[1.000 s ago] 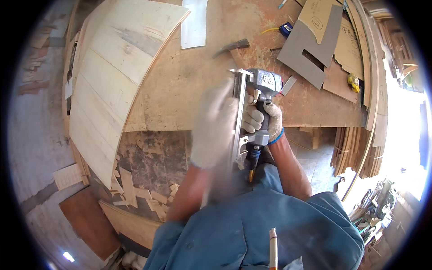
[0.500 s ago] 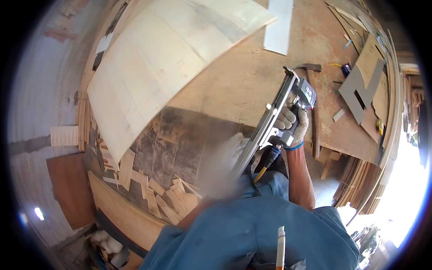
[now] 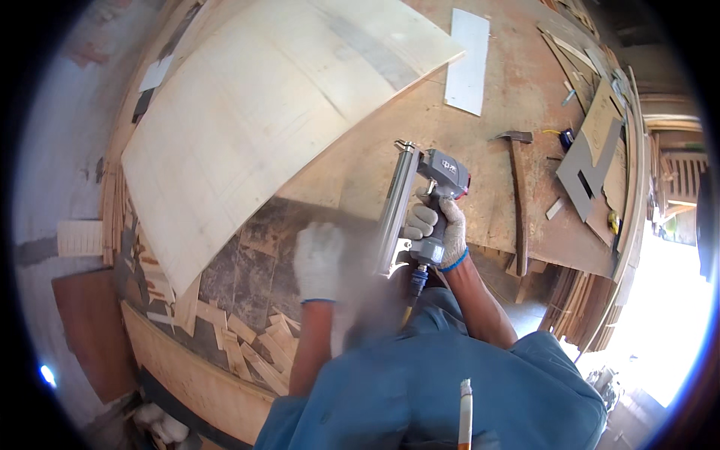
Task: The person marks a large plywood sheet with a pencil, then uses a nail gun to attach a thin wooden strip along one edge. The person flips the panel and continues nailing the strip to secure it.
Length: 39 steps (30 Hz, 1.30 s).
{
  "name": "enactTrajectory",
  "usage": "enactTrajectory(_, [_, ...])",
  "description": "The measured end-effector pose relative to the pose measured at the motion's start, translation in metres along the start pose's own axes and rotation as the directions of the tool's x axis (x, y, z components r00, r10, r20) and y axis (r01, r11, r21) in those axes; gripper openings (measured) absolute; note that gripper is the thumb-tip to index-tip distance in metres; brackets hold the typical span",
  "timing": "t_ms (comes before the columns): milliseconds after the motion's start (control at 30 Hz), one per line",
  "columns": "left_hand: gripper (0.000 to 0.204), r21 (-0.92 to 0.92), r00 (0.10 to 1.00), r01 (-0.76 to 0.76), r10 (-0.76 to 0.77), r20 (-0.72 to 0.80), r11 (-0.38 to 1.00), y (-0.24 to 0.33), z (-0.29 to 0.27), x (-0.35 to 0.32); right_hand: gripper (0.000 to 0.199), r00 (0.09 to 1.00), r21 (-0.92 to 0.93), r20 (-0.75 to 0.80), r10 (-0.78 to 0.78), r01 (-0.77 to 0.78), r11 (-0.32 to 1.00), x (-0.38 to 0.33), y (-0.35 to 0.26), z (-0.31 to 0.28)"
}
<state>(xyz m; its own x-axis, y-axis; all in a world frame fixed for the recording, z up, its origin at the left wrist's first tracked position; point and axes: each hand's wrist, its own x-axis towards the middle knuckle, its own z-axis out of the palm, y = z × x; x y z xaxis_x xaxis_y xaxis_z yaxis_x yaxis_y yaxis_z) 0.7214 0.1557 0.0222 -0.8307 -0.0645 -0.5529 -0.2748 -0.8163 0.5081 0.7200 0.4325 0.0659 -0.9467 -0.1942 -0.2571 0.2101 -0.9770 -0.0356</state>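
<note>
My right hand (image 3: 451, 234), in a pale knit glove with a blue cuff, is closed around the handle of a grey and black pneumatic nail gun (image 3: 445, 176). Its long silver magazine (image 3: 397, 202) runs along the gun's left side, and an air hose fitting (image 3: 418, 281) hangs at the handle's bottom. My gloved left hand (image 3: 319, 259) is off to the left of the gun, apart from it. Motion smears its fingers, so I cannot make out their pose. Beyond it lies a large pale plywood sheet (image 3: 270, 112), slanted across the workbench (image 3: 360, 176).
A hammer (image 3: 519, 202) lies right of the nail gun. Farther right are a grey cut-out board (image 3: 581, 180) and a tape measure (image 3: 567, 139). A white strip (image 3: 466, 64) sits beside the plywood's far corner. Wood offcuts (image 3: 259, 352) are piled at lower left. A cigarette (image 3: 466, 416) shows below.
The nail gun has moved left and down, away from the hammer, and its magazine stands more upright. My left hand has come away from beside the magazine toward the left.
</note>
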Motion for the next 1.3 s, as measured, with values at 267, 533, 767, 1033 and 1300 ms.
enactTrajectory(267, [0.061, -0.283, 0.963, -0.18, 0.111, -0.245, 0.942, 0.085, -0.014, 0.114, 0.041, 0.946, -0.119, -0.292, -0.141, 0.11, 0.987, 0.051, -0.05, -0.005])
enactTrajectory(533, [0.05, -0.264, 0.925, -0.165, 0.057, -0.375, 0.95, 0.115, -0.009, 0.136, 0.039, 0.957, -0.017, -0.234, -0.174, 0.175, 0.984, 0.081, -0.111, -0.024])
enactTrajectory(767, [0.035, -0.157, 0.941, -0.225, 0.173, -0.29, 0.961, 0.177, 0.075, 0.077, 0.037, 0.929, -0.038, -0.279, -0.242, 0.241, 0.97, 0.097, -0.14, -0.029])
enactTrajectory(1033, [0.03, 0.401, 0.869, -0.359, 0.459, -0.187, 0.843, 0.255, 0.131, 0.049, 0.026, 0.965, 0.152, 0.101, -0.243, 0.226, 0.962, 0.175, -0.15, -0.024])
enactTrajectory(1300, [0.035, 0.256, 0.913, -0.169, 0.249, -0.323, 0.952, 0.26, 0.162, 0.035, 0.036, 0.949, 0.21, 0.223, -0.223, 0.176, 0.962, 0.239, -0.151, -0.006])
